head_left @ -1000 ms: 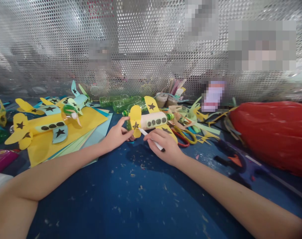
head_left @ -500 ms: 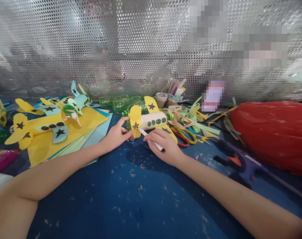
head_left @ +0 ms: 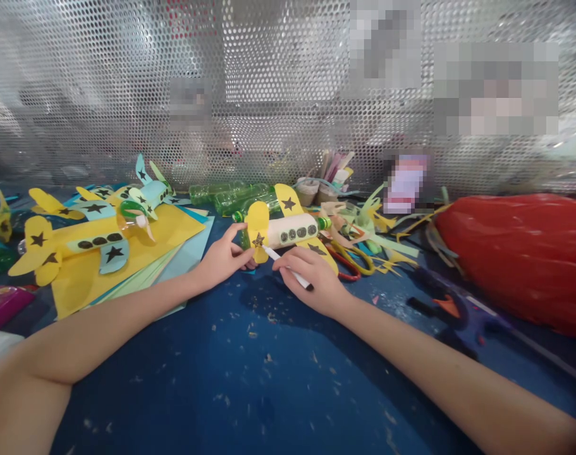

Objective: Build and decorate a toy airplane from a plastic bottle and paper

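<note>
A toy airplane point(head_left: 292, 232) made from a plastic bottle lies on the blue table, with a cream body band, black oval windows and yellow paper wings. My left hand point(head_left: 227, 256) grips its tail end, index finger and thumb on either side of the yellow tail piece. In my right hand point(head_left: 316, 278) is a white marker point(head_left: 288, 268) with a dark end. Its tip touches the dark star point(head_left: 258, 240) on the tail piece. The star's fill looks patchy. Another star marks the far wing.
Finished-looking paper planes point(head_left: 93, 237) stand at left on coloured paper sheets point(head_left: 183, 243). Behind are green bottles point(head_left: 243, 196) and a perforated metal screen point(head_left: 278, 76). Scissors point(head_left: 358, 259), paper scraps point(head_left: 387, 243), a glue gun point(head_left: 472, 309) and a red bag point(head_left: 520, 253) lie at right.
Almost nothing differs. The marker tip stays at the star with only a slight shift of my right hand; my left hand keeps its hold on the tail.
</note>
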A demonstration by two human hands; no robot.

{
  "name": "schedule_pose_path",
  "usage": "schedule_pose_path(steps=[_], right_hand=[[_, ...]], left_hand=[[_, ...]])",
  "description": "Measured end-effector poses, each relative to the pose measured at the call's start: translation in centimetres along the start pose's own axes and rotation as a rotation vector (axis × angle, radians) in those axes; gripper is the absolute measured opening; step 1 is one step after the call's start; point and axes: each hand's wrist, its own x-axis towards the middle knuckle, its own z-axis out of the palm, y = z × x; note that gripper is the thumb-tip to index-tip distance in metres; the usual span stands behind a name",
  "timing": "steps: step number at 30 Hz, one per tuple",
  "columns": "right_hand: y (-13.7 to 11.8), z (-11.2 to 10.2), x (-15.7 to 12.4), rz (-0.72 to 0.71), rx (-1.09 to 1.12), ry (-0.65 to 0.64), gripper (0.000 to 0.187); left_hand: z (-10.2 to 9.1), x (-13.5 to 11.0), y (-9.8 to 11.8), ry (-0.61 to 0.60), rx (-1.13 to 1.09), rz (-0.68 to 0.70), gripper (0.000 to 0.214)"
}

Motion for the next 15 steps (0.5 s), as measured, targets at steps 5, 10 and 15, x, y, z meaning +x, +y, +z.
schedule_pose_path(steps=[5, 10, 15], right_hand=[[0.11, 0.03, 0.02, 0.0, 0.008, -0.002, 0.016], [0.09, 0.06, 0.02, -0.016, 0.005, -0.018, 0.015], [0.14, 0.07, -0.04, -0.017, 0.01, -0.02, 0.015]], left_hand=[[0.02, 0.03, 0.0, -0.004, 0.001, 0.001, 0.055], [0.02, -0.03, 0.14, -0.003, 0.006, -0.006, 0.053], [0.01, -0.04, 0.16, -0.002, 0.016, 0.001, 0.053]])
